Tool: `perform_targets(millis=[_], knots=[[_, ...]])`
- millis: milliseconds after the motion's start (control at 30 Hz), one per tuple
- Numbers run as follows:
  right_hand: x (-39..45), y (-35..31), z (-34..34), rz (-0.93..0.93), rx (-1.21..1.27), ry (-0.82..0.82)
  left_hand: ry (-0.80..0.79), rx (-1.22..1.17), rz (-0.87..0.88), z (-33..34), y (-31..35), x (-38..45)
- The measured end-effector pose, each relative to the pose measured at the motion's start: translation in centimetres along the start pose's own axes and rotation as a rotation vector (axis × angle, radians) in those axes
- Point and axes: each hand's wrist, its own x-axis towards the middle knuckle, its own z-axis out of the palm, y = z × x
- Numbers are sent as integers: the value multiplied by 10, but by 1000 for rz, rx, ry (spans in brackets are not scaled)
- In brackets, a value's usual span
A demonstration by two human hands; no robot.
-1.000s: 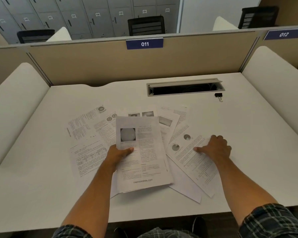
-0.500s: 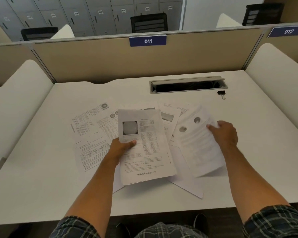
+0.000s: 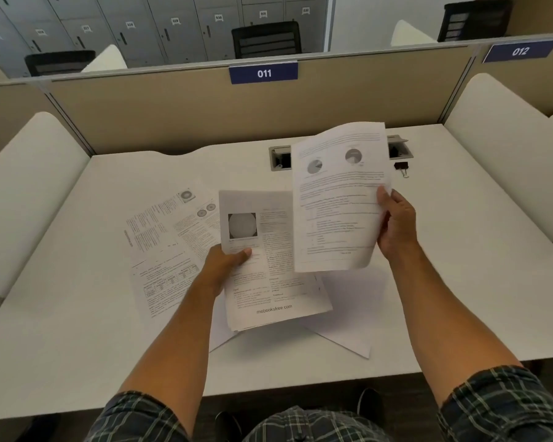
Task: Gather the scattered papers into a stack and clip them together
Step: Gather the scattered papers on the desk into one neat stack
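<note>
My right hand [image 3: 396,226] grips a printed sheet with two pie charts [image 3: 336,199] by its right edge and holds it raised above the desk. Gripped by my left hand [image 3: 225,263] at the left edge is a thin stack of printed pages [image 3: 268,269], its top page showing a grey round picture. Several loose sheets [image 3: 163,247] lie fanned out on the white desk to the left of the stack, and a blank sheet [image 3: 348,339] pokes out below it. A small black binder clip [image 3: 402,167] lies at the back right, beside the cable slot.
A metal cable slot [image 3: 280,156] is set into the white desk [image 3: 460,266] at the back, partly hidden by the raised sheet. Beige partitions [image 3: 173,116] and white side panels close the desk in on three sides.
My right hand has lifted the pie-chart sheet off the desk and brought it up and toward the stack. My left hand keeps its hold on the stack.
</note>
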Motion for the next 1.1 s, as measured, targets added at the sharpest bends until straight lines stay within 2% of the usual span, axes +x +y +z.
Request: perform_targets(millis=[100, 433, 667, 933, 1100], knots=[[-3, 9, 10, 34, -115, -41, -14, -35, -3, 0, 9, 1], [-8, 35, 35, 76, -355, 20, -28, -182, 5, 7, 36, 0], [-9, 45, 42, 193, -326, -141, -56, -186, 48, 10, 49, -8], [-14, 47, 51, 240, -118, -342, -97, -41, 117, 12, 50, -11], [-15, 43, 55, 235, -141, -405, 13, 108, 176, 22, 56, -10]])
